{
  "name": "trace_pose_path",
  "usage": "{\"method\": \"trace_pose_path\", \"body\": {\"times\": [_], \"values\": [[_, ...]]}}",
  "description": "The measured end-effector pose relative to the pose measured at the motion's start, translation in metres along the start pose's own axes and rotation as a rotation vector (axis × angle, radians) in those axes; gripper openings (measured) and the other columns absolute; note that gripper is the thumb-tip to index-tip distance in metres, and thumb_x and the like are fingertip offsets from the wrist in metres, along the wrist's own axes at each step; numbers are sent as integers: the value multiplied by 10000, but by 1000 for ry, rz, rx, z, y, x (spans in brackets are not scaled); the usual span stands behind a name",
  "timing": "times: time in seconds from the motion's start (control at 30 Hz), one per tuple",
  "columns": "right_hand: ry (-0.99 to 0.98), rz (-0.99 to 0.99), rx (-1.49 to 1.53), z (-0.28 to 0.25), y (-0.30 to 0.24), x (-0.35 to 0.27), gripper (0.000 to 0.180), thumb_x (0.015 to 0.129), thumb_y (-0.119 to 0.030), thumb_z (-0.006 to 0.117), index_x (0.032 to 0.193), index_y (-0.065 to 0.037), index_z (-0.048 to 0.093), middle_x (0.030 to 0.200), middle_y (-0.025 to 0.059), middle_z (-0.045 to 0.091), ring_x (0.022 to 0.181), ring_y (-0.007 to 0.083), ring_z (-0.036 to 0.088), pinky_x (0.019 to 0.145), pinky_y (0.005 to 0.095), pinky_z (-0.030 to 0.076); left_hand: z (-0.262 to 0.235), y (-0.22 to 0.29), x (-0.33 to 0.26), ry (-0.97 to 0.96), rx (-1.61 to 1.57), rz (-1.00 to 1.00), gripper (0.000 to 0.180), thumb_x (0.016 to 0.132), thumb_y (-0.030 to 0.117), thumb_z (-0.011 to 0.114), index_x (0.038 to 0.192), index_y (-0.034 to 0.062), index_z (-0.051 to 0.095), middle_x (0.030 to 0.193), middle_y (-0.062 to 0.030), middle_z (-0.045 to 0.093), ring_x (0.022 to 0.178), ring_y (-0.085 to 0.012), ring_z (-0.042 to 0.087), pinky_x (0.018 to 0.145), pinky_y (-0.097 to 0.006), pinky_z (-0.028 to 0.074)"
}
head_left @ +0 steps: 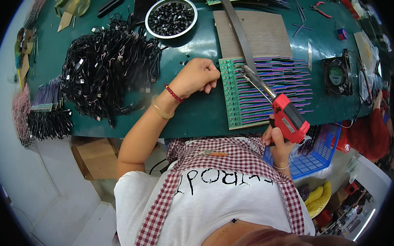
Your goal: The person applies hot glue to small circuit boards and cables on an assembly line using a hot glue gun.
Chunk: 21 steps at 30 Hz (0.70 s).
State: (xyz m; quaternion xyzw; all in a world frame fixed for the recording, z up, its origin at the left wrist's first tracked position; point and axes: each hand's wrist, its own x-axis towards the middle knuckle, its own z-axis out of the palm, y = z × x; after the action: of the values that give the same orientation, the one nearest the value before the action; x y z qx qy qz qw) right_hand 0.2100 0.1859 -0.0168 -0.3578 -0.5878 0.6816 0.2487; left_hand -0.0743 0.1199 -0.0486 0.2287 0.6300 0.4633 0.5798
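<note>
My right hand (pixel 281 149) is wrapped round the grip of a red and black soldering gun (pixel 290 118). The gun's metal barrel slants up and left, with its tip over the upper part of a green circuit board panel (pixel 232 95). Rows of purple, blue and black wires (pixel 274 91) run rightward from that panel. My left hand (pixel 202 75) is closed beside the panel's upper left edge, fingers curled in; anything inside them is hidden. A grey bar (pixel 238 33) lies across a wooden board (pixel 267 29), its lower end reaching the wires.
Black cables (pixel 109 67) lie heaped at left, near a metal bowl (pixel 171 18) of small black parts. Wired boards (pixel 46 101) sit at far left. A black fan (pixel 337 75) and red-handled pliers (pixel 321 10) are at right. Below the table edge is a blue basket (pixel 311 162); another person's red sleeve (pixel 368 135) shows nearby.
</note>
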Motion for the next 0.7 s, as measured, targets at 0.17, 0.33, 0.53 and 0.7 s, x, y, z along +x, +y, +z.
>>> {"method": "trace_pose_path", "body": {"times": [0.17,0.33,0.53,0.7], "values": [[41,22,-12,-2,-4,2,389,883,-208,572,1119,84,469,559,63,506,441,120,470,443,241,390,-1,-4,-3,3,46,43,149,835,133,556,740,20,538,603,-40,582,439,-74,513,370,-204,345],[59,53,162,-10,-7,2,191,852,-122,621,984,1,560,607,29,561,486,87,526,454,232,424,4,-2,-5,21,68,-9,138,840,130,554,743,33,542,594,-38,576,442,-76,511,376,-194,348],[65,37,180,-11,-14,6,195,836,-122,644,982,-23,559,610,14,562,478,70,521,430,216,410,5,-3,-6,34,36,-9,86,818,70,564,748,30,535,599,-39,588,438,-78,512,381,-185,346],[65,33,210,-11,-18,9,181,837,-116,641,971,-25,560,600,14,558,467,68,515,425,217,410,3,-5,-3,33,13,-18,90,820,69,565,745,30,534,600,-38,588,436,-78,509,384,-186,353]]}}
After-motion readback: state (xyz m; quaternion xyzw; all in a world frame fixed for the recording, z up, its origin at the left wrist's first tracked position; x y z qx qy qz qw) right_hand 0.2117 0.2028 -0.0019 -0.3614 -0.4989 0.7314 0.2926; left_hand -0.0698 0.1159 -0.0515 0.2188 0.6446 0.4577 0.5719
